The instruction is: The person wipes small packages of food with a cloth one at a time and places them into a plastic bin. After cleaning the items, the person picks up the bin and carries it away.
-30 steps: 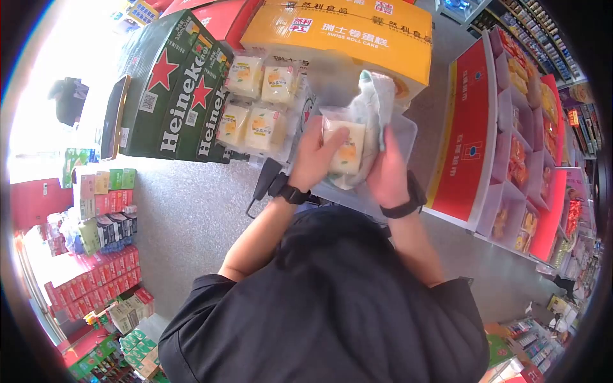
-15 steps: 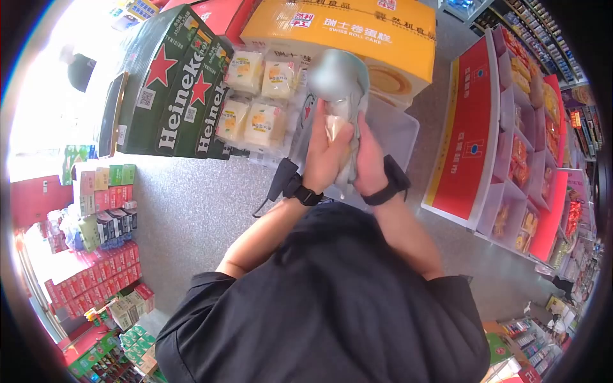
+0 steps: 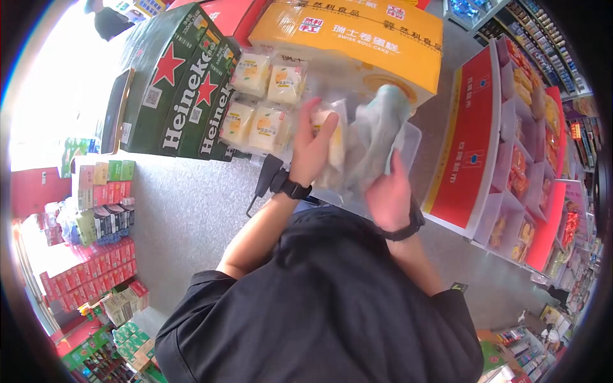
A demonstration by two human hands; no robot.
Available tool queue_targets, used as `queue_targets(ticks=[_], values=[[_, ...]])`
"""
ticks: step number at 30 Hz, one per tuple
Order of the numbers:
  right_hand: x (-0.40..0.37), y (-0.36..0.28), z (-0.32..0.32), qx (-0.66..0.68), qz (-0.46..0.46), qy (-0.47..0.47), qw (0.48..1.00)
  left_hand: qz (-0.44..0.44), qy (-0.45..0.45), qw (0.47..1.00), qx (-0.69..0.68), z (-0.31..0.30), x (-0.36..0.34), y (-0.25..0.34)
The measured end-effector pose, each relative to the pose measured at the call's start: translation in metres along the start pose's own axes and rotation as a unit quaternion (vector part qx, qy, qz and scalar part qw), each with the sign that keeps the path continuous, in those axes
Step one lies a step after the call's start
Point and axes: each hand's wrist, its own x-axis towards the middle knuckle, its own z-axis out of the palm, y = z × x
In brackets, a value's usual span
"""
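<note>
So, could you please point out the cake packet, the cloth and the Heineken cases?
cake packet [image 3: 336, 144], head view, its pale front.
cloth [image 3: 382, 124], head view, its bunched middle.
Heineken cases [image 3: 185, 102], head view, a green side.

Crowding left hand [image 3: 313, 150]: green cardboard beer cases [image 3: 172, 96]. Hemming right hand [image 3: 389, 195]: red display rack [image 3: 469, 127]. Leaving open: grey speckled floor [image 3: 191, 207], lower left.

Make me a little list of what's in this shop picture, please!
place: shop floor with stacked boxes
left hand: holds a wrapped cake pack
right hand: holds a grey-green cloth
behind the hands: more cake packs, green Heineken boxes, yellow Swiss roll box
right side: red snack rack
</note>
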Motion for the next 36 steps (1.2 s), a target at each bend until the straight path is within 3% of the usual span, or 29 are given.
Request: queue_targets(ticks=[3, 6, 10, 15, 18, 22, 25, 28, 29, 30, 32, 35, 36], values=[[0.010, 0.002, 0.020, -0.042, -0.022, -0.038, 0.998, 0.047, -0.033, 0.996, 0.070, 0.013, -0.011, -0.001], [0.019, 0.016, 0.032, -0.196, -0.088, 0.000, 0.977, 0.133, 0.004, 0.979, 0.153, 0.019, -0.013, 0.001], [0.034, 0.020, 0.018, -0.272, -0.158, 0.019, 0.949, 0.138, -0.013, 0.973, 0.184, 0.020, -0.012, 0.009], [0.051, 0.025, -0.002, -0.262, -0.131, 0.065, 0.954, 0.112, -0.027, 0.978, 0.175, 0.019, -0.014, -0.005], [0.051, 0.020, -0.009, -0.197, -0.077, 0.069, 0.975, 0.053, -0.038, 0.994, 0.091, 0.015, -0.012, -0.012], [0.041, 0.001, -0.009, -0.193, -0.074, 0.112, 0.972, -0.133, -0.055, 0.985, -0.096, -0.002, -0.011, -0.008], [0.024, -0.020, -0.002, -0.229, -0.191, 0.082, 0.951, -0.264, -0.070, 0.930, -0.246, -0.020, -0.004, -0.012], [0.011, -0.010, 0.024, -0.403, -0.243, 0.059, 0.881, -0.290, -0.083, 0.856, -0.420, -0.019, -0.006, -0.022], [0.005, -0.006, 0.041, -0.451, -0.270, 0.041, 0.850, -0.283, -0.094, 0.859, -0.415, -0.014, -0.007, -0.022], [0.010, 0.000, 0.046, -0.574, -0.331, 0.033, 0.748, -0.288, -0.097, 0.838, -0.453, -0.012, -0.010, -0.021], [0.021, 0.003, 0.051, -0.770, -0.419, 0.018, 0.482, -0.294, -0.091, 0.799, -0.517, -0.004, -0.016, -0.008], [0.030, 0.006, 0.053, -0.809, -0.388, 0.006, 0.442, -0.318, -0.044, 0.788, -0.525, 0.011, -0.025, 0.015], [0.032, 0.007, 0.051, -0.805, -0.375, -0.006, 0.459, -0.328, -0.026, 0.791, -0.516, 0.012, -0.025, 0.017]])
